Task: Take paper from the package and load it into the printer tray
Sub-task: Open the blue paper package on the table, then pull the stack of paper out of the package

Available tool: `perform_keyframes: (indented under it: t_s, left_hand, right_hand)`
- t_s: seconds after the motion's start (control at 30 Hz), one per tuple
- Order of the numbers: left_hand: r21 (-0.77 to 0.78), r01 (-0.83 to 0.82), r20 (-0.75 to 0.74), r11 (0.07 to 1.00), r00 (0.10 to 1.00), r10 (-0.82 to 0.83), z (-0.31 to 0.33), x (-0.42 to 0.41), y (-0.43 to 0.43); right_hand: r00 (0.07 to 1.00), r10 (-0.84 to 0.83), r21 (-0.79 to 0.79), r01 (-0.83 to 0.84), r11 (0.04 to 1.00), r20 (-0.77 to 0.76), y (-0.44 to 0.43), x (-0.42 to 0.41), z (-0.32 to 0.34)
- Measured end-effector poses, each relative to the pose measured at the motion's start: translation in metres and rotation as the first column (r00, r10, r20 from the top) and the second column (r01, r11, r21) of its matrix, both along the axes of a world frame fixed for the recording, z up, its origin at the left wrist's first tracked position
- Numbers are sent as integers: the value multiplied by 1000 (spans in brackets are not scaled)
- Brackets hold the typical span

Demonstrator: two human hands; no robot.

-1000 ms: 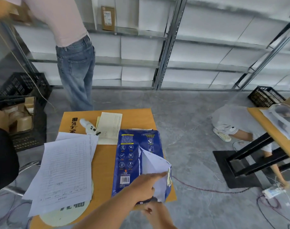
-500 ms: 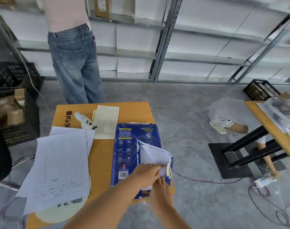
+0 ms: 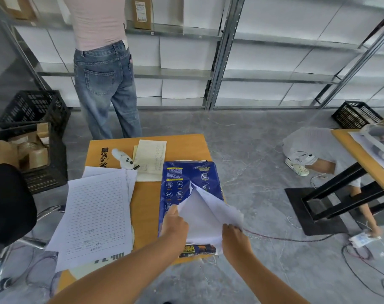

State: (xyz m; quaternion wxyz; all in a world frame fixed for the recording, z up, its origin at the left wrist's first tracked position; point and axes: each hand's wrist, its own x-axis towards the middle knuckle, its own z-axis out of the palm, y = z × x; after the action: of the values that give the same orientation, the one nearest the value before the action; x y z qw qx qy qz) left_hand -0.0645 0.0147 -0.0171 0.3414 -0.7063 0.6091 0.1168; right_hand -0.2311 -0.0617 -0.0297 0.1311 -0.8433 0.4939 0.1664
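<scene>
At lower centre of the frame the blue package (image 3: 190, 189) lies flat on the worktop (image 3: 145, 207), so the left hand (image 3: 174, 222) pinches one flap (image 3: 210, 216) and the right hand (image 3: 232, 234) grasps the other, spreading the wrapper to reach the paper.

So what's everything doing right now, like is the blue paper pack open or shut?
Blue paper pack: lying flat, wrapper torn open.
Wrapper flap: pulled up, white inside showing.
Left hand: gripping the flap's left edge.
Right hand: gripping the flap's right edge.
Lined sheets: loose, overlapping.
</scene>
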Motion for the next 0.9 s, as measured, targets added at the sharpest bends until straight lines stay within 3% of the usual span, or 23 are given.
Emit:
perform_keyframes:
  t_s: [0.1, 0.27, 0.37, 0.43, 0.5, 0.57, 0.67, 0.77, 0.83, 0.9]
  left_hand:
    - [-54, -90, -29, 994, 996, 88, -7, 7, 16]
    - [-137, -295, -235, 946, 937, 259, -28, 14, 51]
    - [-233, -327, -274, 916, 926, 260, -35, 18, 69]
    - [-266, -461, -359, 846, 862, 357, -38, 17, 76]
    - [-304, -688, -524, 659, 699, 487, -42, 14, 81]
    - [-282, -877, -676, 388, 469, 568, -43, 8, 83]
    - [-81, -993, -795, 91, 120, 594, -43, -3, 77]
    - [149, -983, -817, -110, -185, 546, -38, -6, 66]
    - [224, -954, -803, -199, -296, 517, -37, -4, 62]
    - [276, -922, -802, -270, -376, 464, -38, -1, 63]
  right_hand:
    - [976, -207, 103, 199, 974, 66, -2, 3, 3]
    - [917, -388, 340, 335, 879, 99, -12, -7, -11]
    - [877, -462, 373, 388, 843, 130, -13, -9, -15]
    - [829, -540, 383, 456, 803, 146, -13, -9, -15]
    - [757, -631, 417, 526, 742, 168, -13, -8, -17]
    - [672, -717, 462, 585, 667, 185, -16, -10, -35]
    - [533, -820, 566, 617, 546, 210, -26, -13, -74]
    - [332, -911, 672, 620, 405, 243, -12, -7, -52]
    - [186, -944, 710, 623, 328, 273, 1, -4, -26]
    - [111, -944, 710, 633, 307, 309, 5, -6, -25]
